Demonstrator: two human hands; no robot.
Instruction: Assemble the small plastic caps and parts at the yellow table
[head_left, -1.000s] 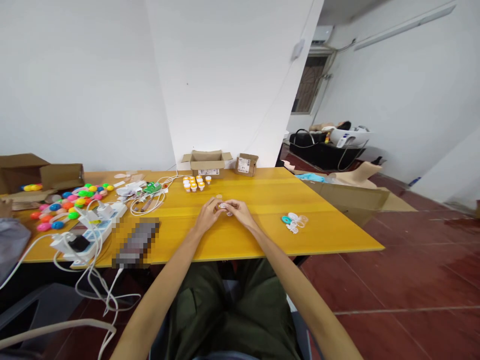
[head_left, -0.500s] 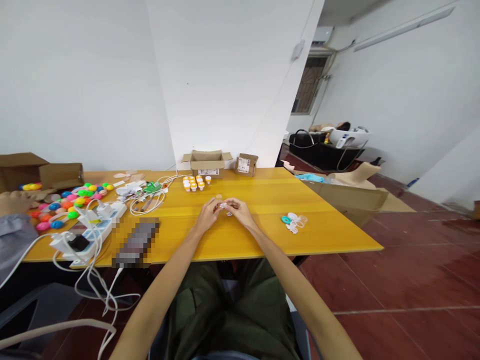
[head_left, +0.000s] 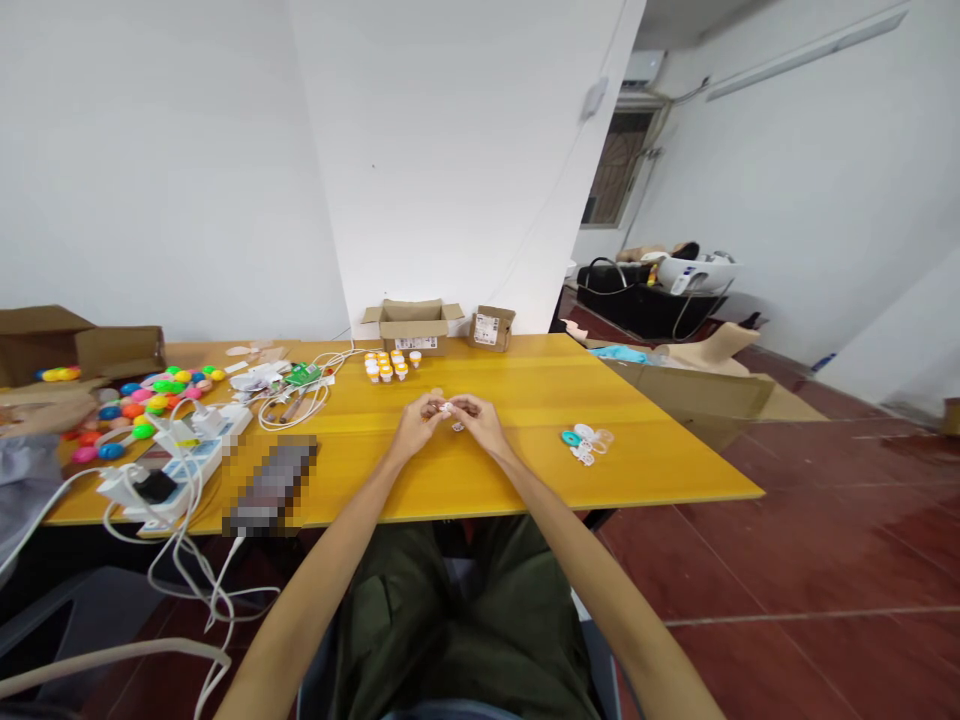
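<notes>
Wears loose, dark olive-green trousers [head_left: 457, 630] at six o'clock, creased over both thighs, with a pocket-like patch [head_left: 379, 605] toward seven; leaves left hand [head_left: 417, 426], right hand [head_left: 481, 426] and slim forearms [head_left: 328, 585] bare.

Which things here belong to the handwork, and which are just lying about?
Likely in use:
small white piece, held between left hand and right hand
perhaps teal-and-white parts

Apparently just lying about:
colourful balls
green circuit board
open cardboard box

Smooth wood-grain table [head_left: 517, 385], plastic piece [head_left: 447, 408]
</notes>
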